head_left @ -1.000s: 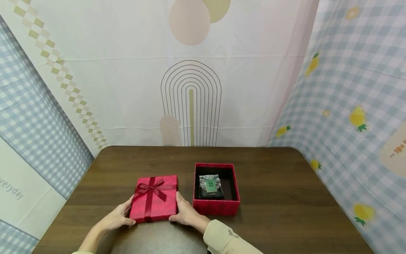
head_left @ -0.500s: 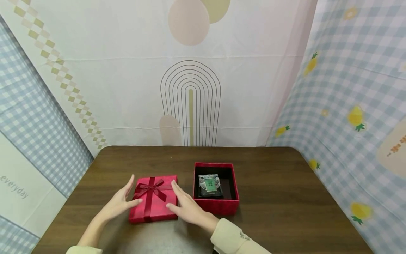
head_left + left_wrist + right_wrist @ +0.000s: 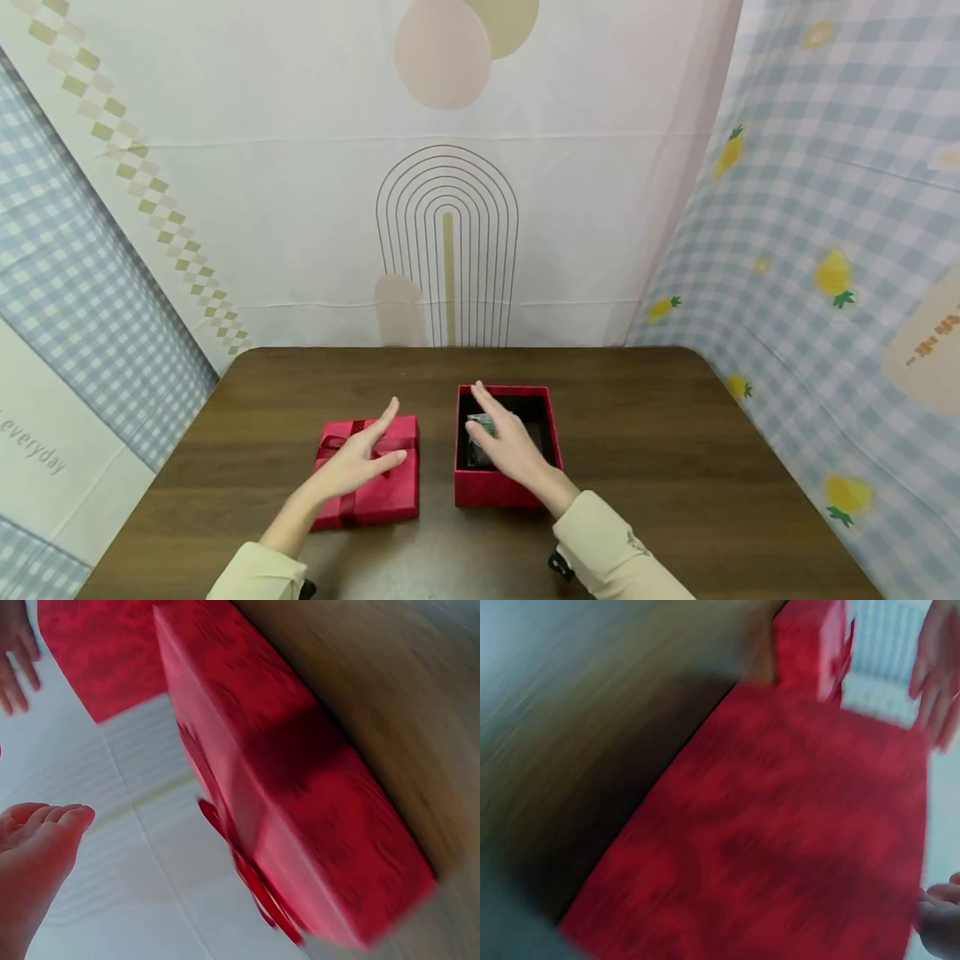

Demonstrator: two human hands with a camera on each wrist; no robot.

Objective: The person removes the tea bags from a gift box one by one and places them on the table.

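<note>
Likely reaching: right hand [image 3: 512, 446] hung wide over open gift box [image 3: 491, 490]; left hand [image 3: 352, 465] wide, left of it. Box likely needed gripping next.

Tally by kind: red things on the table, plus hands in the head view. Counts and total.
Open red box: 1
Bow-topped red lid: 1
Hands, left hand and right hand: 2
Total: 4

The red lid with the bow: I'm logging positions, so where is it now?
In the head view, the red lid lies left of center on the table, left of the open box, and the left hand partly covers it from view.
</note>
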